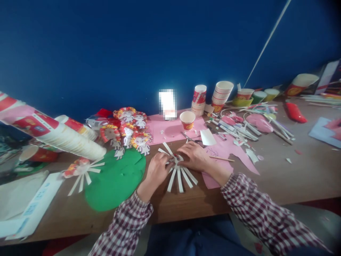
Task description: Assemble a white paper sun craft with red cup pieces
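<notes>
A paper cup cut into long white strips (180, 180) lies splayed on the brown table in front of me, its strips fanning out front and back. My left hand (159, 166) pinches its near-centre part from the left side. From the other side, my right hand (195, 155) curls over the same middle part, fingers bent down on it. The fingers partly hide the cup's centre. Just beyond my right hand lie scissors (192, 138), partly covered. A second cut cup with splayed strips (85, 174) rests to the left, beside a green round sheet (117, 181).
Long stacked paper cups (77, 140) lean in from the left. Several ring-shaped paper figures (128, 133) lie behind the green sheet. A single cup (187, 121) and cup stacks (222, 94) stand at the back. Pink paper (226, 149), markers (234, 128) and scraps lie right.
</notes>
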